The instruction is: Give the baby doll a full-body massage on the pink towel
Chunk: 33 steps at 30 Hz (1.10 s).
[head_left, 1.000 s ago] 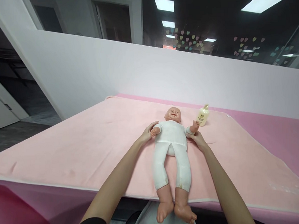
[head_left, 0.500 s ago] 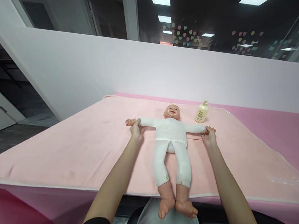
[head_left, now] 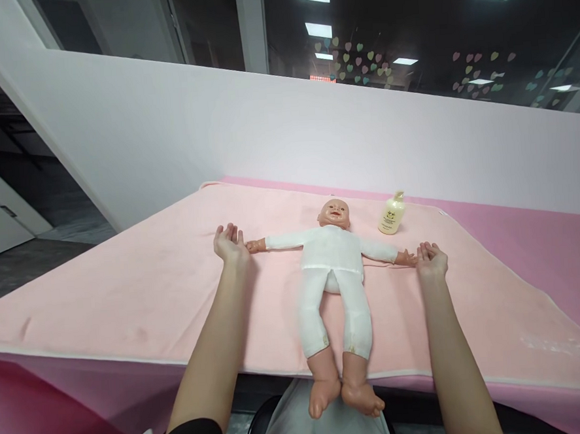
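A baby doll (head_left: 330, 250) in a white suit lies on its back on a pink blanket (head_left: 151, 284), arms stretched sideways, its feet over the front edge. My left hand (head_left: 229, 243) is palm up with fingers apart and slightly curled, just beyond the doll's hand on the left side. Beside the doll's hand on the right, my right hand (head_left: 433, 259) is also palm up, its fingers loosely curled and holding nothing. Both hands are at the tips of the doll's hands; whether they touch is unclear.
A pale yellow pump bottle (head_left: 391, 213) stands on the blanket, right of the doll's head. Behind the table (head_left: 551, 240) rises a white partition (head_left: 285, 132) with dark glass above it. A door (head_left: 0, 215) is at the far left.
Both hands have let go of the doll's forearms and wrists and moved outward, left and right. The doll's arms have dropped slightly onto the blanket.
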### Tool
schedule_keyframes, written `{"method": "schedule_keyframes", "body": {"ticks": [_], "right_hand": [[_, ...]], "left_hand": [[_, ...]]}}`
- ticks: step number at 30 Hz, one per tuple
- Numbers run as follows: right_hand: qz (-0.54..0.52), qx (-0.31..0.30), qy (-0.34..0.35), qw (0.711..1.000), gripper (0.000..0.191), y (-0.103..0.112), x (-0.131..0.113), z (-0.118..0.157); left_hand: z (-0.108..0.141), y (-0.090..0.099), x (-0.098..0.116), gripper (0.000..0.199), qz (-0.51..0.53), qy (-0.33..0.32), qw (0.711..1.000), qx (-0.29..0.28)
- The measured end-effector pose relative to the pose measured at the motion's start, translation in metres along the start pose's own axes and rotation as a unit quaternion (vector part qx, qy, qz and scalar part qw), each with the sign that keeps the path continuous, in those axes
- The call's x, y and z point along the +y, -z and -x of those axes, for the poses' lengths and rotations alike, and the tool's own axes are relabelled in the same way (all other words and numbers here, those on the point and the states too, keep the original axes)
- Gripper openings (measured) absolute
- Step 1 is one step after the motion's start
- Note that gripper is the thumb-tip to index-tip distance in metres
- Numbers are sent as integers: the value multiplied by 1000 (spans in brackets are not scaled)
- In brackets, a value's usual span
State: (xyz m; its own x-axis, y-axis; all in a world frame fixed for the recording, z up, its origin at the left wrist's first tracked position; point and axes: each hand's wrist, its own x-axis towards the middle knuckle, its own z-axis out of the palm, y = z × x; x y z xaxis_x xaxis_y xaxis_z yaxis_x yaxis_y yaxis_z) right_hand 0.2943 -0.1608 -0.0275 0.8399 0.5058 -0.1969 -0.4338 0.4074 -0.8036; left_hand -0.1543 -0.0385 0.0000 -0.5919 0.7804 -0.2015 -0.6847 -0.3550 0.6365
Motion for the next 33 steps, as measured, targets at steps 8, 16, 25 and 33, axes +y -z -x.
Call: {"method": "schedule_keyframes", "body": {"ticks": [8,16,25,33], "right_hand": [[120,-57,101,986,20,-31,3,47],[364,-426,71,826,15,-42,44,85],[503,-449,199,712,13,-35,62,82],[503,-440,213,713,12,-34,64,83]], "left_hand": [[70,-25,-19,25,-177,2,942,-287],[113,-4,-66,18,-411,-61,752,-512],[102,-1,-74,20,-434,-121,768,-455],[98,0,-74,21,-462,-146,748,-453]]}}
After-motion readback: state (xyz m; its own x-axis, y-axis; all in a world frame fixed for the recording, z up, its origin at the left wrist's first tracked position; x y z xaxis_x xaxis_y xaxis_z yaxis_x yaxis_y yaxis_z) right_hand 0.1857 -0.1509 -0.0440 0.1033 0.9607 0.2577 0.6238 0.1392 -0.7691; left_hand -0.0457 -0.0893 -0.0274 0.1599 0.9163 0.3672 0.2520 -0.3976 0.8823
